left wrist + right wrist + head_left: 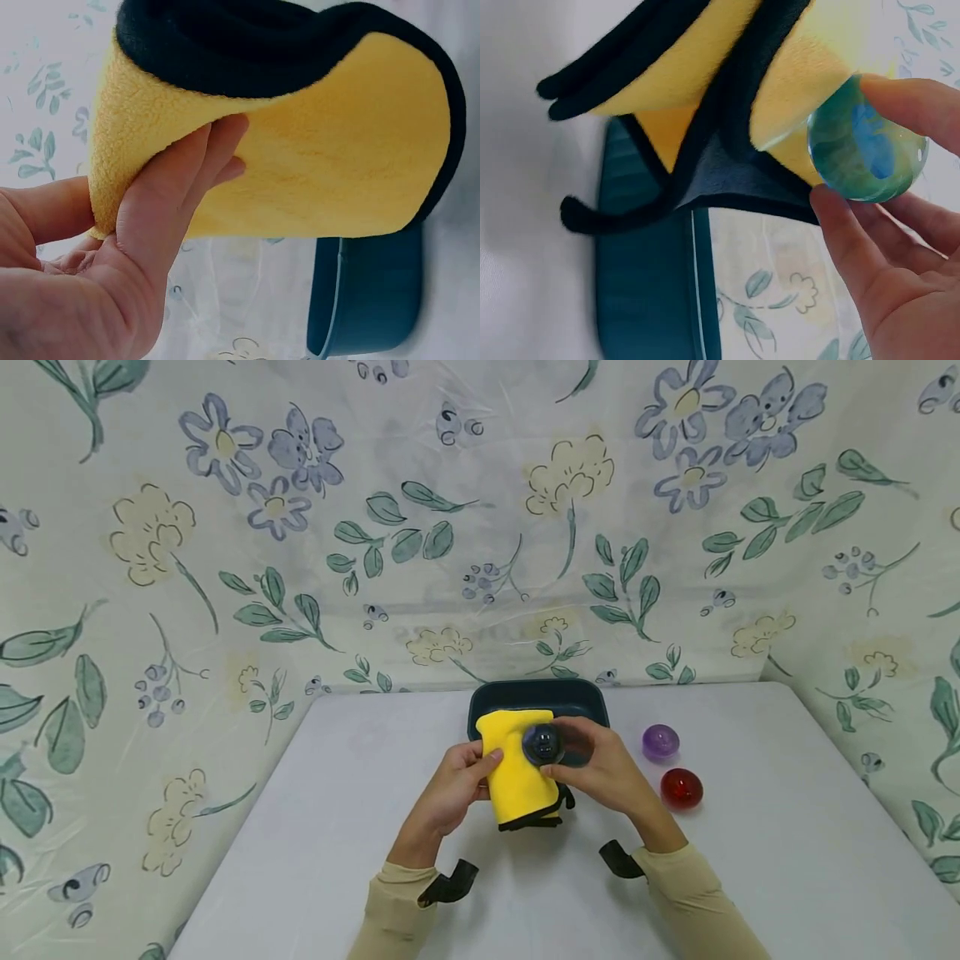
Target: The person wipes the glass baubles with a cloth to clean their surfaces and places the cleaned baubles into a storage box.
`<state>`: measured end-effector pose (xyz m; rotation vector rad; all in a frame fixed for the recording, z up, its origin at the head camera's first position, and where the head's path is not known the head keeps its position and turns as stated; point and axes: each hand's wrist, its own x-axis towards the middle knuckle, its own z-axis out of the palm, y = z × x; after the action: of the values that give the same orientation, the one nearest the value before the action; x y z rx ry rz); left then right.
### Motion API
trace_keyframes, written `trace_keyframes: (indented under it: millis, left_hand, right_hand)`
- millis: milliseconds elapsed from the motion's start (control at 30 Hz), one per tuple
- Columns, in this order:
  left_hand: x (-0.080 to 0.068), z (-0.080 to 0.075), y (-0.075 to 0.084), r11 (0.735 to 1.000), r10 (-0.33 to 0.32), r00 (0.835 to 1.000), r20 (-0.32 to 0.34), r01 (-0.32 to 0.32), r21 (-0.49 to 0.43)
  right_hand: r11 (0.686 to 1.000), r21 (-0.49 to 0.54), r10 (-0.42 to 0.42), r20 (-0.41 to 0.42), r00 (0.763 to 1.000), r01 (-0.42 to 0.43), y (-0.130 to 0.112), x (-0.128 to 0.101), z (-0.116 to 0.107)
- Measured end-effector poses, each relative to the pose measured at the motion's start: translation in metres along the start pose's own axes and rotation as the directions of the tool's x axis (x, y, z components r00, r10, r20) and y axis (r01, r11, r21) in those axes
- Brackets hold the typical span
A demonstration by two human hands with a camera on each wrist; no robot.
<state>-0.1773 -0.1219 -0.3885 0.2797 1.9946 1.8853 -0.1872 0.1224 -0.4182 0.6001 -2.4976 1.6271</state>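
Observation:
A folded yellow cloth [513, 768] [315, 165] [705, 67] with black edging is held up over the table by my left hand [457, 785] [142, 240], fingers curled round its left side. My right hand [600, 768] [900, 247] pinches a clear blue-green ball [542, 743] [866, 142] between thumb and fingers and holds it against the cloth's upper right part. Behind the cloth sits a dark teal bin [536, 702] [367, 292] [645, 285] on the white table [750, 843].
A purple ball [661, 742] and a red ball [681, 788] lie on the table to the right of my right hand. A floral sheet [450, 527] hangs behind the table and along both sides.

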Motion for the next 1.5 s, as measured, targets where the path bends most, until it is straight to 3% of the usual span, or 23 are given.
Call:
trace_keyframes:
  millis: [400,633,933,1300,1500]
  left_hand:
    - [-0.002,0.001,0.003,1.0,0.011,1.0,-0.027,-0.012,-0.014]
    - [-0.005,0.003,0.008,1.0,0.021,0.995,-0.095,-0.02,0.01]
    - [-0.005,0.005,0.009,1.0,0.027,0.997,-0.066,-0.026,0.015]
    - [-0.005,0.006,0.007,0.997,0.027,0.989,-0.148,-0.016,0.072]
    - [-0.006,0.003,0.008,0.996,0.002,0.991,-0.137,0.01,0.089]
  right_hand:
    - [0.998,0.026,0.049,0.024,0.999,-0.049,0.002,-0.001,-0.003]
    - [0.997,0.073,0.006,0.068,0.998,-0.011,0.004,-0.001,-0.003]
    - [0.999,0.048,-0.021,0.082,0.996,0.017,0.003,-0.003,-0.008]
    - [0.993,0.115,-0.05,0.186,0.981,0.029,-0.005,-0.004,-0.003]
    - [0.99,0.131,-0.079,0.197,0.977,0.054,-0.006,-0.005,0.0]
